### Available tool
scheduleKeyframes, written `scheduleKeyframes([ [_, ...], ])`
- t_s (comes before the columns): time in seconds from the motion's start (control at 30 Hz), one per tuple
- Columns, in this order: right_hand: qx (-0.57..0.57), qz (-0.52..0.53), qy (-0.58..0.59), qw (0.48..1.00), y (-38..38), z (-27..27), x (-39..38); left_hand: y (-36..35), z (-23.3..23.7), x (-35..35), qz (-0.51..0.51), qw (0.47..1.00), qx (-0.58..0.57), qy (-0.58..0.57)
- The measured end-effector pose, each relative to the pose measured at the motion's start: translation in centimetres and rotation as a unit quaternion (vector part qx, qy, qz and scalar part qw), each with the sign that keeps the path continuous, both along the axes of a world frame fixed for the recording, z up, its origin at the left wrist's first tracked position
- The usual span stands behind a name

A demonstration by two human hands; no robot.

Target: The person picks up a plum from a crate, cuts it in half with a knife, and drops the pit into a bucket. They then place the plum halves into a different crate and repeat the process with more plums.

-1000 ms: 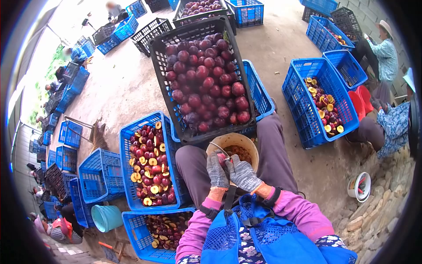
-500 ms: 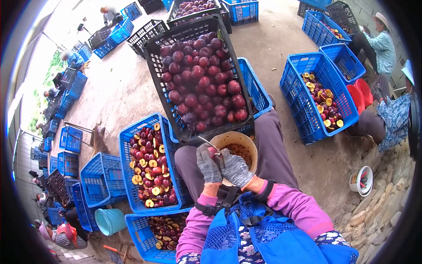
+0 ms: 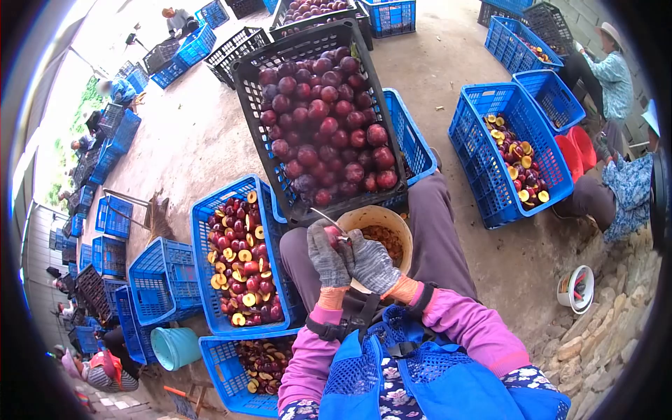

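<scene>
In the head view, my left hand (image 3: 327, 260), in a grey knit glove, is closed around a red plum (image 3: 332, 233). My right hand (image 3: 375, 263), gloved the same way, presses in beside it, closed on a knife. The thin knife blade (image 3: 326, 219) sticks out up and left across the plum; its handle is hidden in the fingers. Just beyond my hands, a pale bucket (image 3: 404, 234) with brown pieces inside stands between my knees. A black crate (image 3: 245, 91) of whole plums is tilted toward me. On the left, halved plums (image 3: 241, 269) fill a blue crate (image 3: 199, 273).
Another blue crate (image 3: 217, 381) of cut plums stands near my left side. A turquoise bucket (image 3: 175, 348) and a broom (image 3: 159, 220) are farther left. At right are a blue crate (image 3: 465, 175) of halves, a white bucket (image 3: 564, 288), stones (image 3: 588, 350) and a seated person (image 3: 623, 192).
Both hands stay together at the plum. The knife blade has shifted slightly down and left, now lying more steeply across the plum. The whole view has moved slightly.
</scene>
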State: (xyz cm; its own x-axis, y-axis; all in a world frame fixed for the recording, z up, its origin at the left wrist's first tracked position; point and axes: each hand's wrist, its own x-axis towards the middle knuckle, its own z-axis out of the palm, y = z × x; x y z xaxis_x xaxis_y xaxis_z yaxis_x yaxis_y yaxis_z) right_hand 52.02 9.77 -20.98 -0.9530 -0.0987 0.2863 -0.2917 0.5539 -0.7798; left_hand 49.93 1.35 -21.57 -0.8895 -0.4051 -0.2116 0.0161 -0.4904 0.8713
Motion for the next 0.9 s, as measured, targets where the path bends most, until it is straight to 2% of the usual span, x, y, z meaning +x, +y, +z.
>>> scheduleKeyframes([
  [0.1, 0.012, 0.009, -0.034, 0.999, -0.4, -1.0, 0.0, -0.4, -0.4, -0.1, -0.018, 1.0, 0.013, 0.001],
  [0.17, 0.0, -0.019, 0.013, 1.0, -0.9, -1.1, 0.1, -0.6, -1.1, -0.5, 0.018, 0.968, -0.235, 0.084],
  [0.2, 0.0, -0.019, 0.013, 1.0, -0.9, -1.3, 0.1, -0.8, -1.4, -0.4, 0.018, 0.968, -0.235, 0.084],
  [0.27, 0.008, 0.006, -0.057, 0.998, -0.8, -1.2, -0.1, -0.9, -0.5, -0.2, -0.008, 0.994, -0.109, 0.031],
  [0.3, 0.008, 0.006, -0.056, 0.998, -0.8, -1.0, -0.2, -0.9, 0.0, -0.1, -0.008, 0.993, -0.109, 0.031],
  [0.37, -0.018, 0.032, -0.013, 0.999, -0.6, 0.1, -0.4, -0.8, 1.7, 0.1, -0.011, 0.996, 0.067, -0.055],
  [0.4, -0.018, 0.033, -0.013, 0.999, -0.8, -0.2, -0.4, -1.1, 1.1, 0.1, -0.01, 0.996, 0.067, -0.055],
  [0.47, -0.018, 0.022, -0.041, 0.999, -1.3, -1.0, -0.4, -1.7, 0.4, -0.2, -0.042, 0.998, -0.04, -0.018],
  [0.5, -0.019, 0.023, -0.041, 0.999, -1.5, -1.3, -0.3, -1.9, 0.1, -0.1, -0.041, 0.998, -0.042, -0.018],
  [0.57, 0.009, 0.018, 0.079, 0.997, -1.7, -1.2, -0.4, -1.6, 1.8, -0.1, -0.05, 0.982, -0.18, 0.006],
  [0.6, 0.008, 0.017, 0.079, 0.997, -1.8, -1.1, -0.3, -1.5, 2.0, -0.1, -0.05, 0.982, -0.181, 0.006],
  [0.67, -0.041, -0.007, -0.019, 0.999, -1.9, -0.4, -0.4, -1.5, 2.3, -0.3, -0.047, 0.984, -0.17, 0.009],
  [0.7, -0.041, -0.007, -0.015, 0.999, -1.8, -0.3, -0.6, -1.5, 2.1, -0.6, -0.046, 0.984, -0.17, 0.013],
  [0.77, 0.018, 0.047, -0.099, 0.994, -1.3, -0.1, -1.0, -1.2, 1.7, -0.9, -0.014, 0.984, -0.178, 0.03],
  [0.8, -0.001, 0.042, -0.043, 0.998, -1.4, -0.2, -1.1, -1.2, 1.6, -0.9, -0.028, 0.984, -0.173, 0.021],
  [0.9, 0.034, 0.067, -0.041, 0.996, -0.9, 0.2, -1.3, -1.4, 0.1, -2.1, 0.005, 0.978, -0.198, 0.07],
])
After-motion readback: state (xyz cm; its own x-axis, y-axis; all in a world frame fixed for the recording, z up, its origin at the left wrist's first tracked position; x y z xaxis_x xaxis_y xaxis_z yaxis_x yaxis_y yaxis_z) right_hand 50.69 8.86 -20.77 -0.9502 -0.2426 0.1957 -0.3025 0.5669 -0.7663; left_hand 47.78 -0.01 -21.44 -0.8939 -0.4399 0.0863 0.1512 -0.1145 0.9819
